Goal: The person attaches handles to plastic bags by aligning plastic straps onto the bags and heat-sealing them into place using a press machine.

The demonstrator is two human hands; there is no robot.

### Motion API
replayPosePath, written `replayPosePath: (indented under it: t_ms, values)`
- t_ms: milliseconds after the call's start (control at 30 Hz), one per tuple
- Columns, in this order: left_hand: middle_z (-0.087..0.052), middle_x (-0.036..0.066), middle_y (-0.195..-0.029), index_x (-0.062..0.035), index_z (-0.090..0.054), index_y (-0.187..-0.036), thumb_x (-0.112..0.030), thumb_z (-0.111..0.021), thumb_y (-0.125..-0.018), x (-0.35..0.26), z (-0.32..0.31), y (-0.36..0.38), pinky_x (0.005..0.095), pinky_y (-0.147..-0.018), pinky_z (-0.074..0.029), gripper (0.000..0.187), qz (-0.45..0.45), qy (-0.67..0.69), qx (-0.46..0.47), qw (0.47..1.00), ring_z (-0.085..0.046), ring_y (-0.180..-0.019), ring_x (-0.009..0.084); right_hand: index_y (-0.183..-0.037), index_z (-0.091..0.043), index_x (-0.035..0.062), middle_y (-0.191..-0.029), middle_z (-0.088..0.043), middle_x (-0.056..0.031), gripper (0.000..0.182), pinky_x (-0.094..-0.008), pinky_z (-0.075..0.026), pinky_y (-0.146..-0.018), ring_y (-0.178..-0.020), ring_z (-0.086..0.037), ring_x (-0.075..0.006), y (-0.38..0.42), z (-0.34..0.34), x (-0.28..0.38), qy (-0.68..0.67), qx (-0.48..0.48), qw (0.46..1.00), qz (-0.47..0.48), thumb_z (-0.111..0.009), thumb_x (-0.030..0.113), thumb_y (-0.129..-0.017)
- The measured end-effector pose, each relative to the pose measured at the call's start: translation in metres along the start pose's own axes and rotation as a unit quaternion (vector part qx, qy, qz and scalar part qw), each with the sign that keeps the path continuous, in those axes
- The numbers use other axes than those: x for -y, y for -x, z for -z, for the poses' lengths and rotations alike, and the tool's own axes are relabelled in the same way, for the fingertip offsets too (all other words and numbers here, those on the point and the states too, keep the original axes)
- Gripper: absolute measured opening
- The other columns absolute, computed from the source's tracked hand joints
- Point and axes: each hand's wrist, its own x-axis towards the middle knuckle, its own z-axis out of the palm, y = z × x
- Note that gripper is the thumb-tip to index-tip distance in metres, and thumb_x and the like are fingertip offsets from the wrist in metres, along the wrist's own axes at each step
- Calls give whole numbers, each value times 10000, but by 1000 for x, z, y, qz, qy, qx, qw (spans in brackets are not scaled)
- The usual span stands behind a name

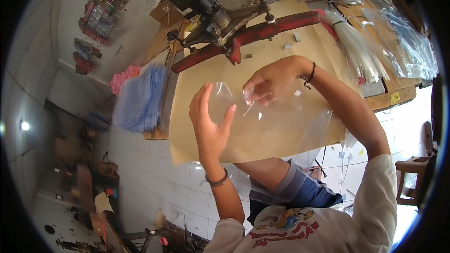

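Note:
A clear plastic sheet (290,124) hangs over the front edge of the table and down across my lap. My right hand (276,83) is closed, its fingertips pinching a crumpled bit of the sheet's upper edge. To the left, my left hand (211,124) is raised with thumb and fingers apart in a C shape. The plastic lies close beside its thumb and fingertips; whether they touch it is hard to see. Both hands are over the brown paper (192,93) that covers the table.
Beyond my hands stands a machine with a red bar (286,25). Bluish plastic sheets (143,98) hang at the table's left edge, near a pink bundle (124,78). Clear strips (358,49) and plastic bags (408,42) lie at right. Small metal blocks (296,36) rest on the paper.

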Motion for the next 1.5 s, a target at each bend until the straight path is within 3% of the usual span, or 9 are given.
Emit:
replayPosePath:
  t_ms: [100,200,567,733,867,967,1067,1233,1500]
  values:
    - [-669,85,-1041,32,-571,-1374,-153,-746,-911,44,-10,5,315,-878,-470,528,111,149,175,967,-587,-941,171,-1254,-632,73,-876,-671,-21,258,-293,-498,-714,-836,-674,-132,7,14,-6,32,-15,997,-67,-535,195,-1049]
    - [-635,17,-888,30,-538,-1396,-139,-732,-930,79,-23,18,243,-741,-427,532,166,136,234,948,-524,-793,93,-1302,-631,75,-971,-748,-67,343,-294,-519,-719,-799,-681,-156,20,16,6,32,-63,990,-123,-605,266,-1018]
    - [-603,-37,-804,-27,-568,-1286,-59,-657,-974,59,0,51,196,-646,-367,326,359,300,-64,882,-480,-720,30,-1237,-667,46,-1009,-760,-106,537,-313,-557,-693,-832,-725,-185,42,31,9,68,-44,987,-141,-788,417,-869]
    - [-623,39,-1048,-55,-482,-1400,-90,-685,-957,63,9,67,244,-813,-425,488,301,282,33,910,-535,-897,86,-1226,-678,53,-982,-764,-96,511,-305,-543,-696,-874,-723,-175,43,40,-1,140,-30,973,-179,-818,344,-830]
    - [-579,73,-1215,-65,-447,-1464,-89,-746,-894,57,14,20,295,-972,-414,644,78,19,19,997,-541,-1070,142,-1234,-679,55,-986,-767,-101,519,-319,-541,-749,-920,-722,-178,47,39,-1,126,-32,975,-177,-835,311,-811]
    - [-629,52,-1106,-40,-566,-1369,-84,-779,-848,62,3,-9,298,-945,-438,565,-38,-32,113,992,-569,-1023,152,-1245,-677,60,-998,-767,-106,529,-328,-540,-782,-942,-722,-187,47,37,1,139,-41,971,-190,-839,295,-800]
    - [-671,71,-954,-8,-698,-1144,-135,-831,-807,89,-31,-11,336,-859,-488,384,85,148,251,953,-610,-885,204,-1242,-682,62,-1022,-765,-102,526,-333,-544,-794,-955,-716,-187,52,39,4,152,-46,968,-196,-837,289,-794]
    - [-634,10,-870,-1,-652,-909,-76,-763,-874,92,-41,1,275,-823,-467,138,116,209,202,950,-564,-834,112,-1190,-698,58,-1048,-762,-73,445,-326,-554,-787,-950,-708,-181,61,39,-5,131,-126,951,-251,-795,301,-830]
    - [-655,22,-894,-5,-624,-952,-107,-713,-934,94,-38,2,276,-848,-471,137,139,246,219,934,-588,-871,112,-1124,-713,66,-962,-751,-55,453,-326,-579,-769,-881,-737,-171,48,37,2,67,-152,939,-301,-526,466,-1022]
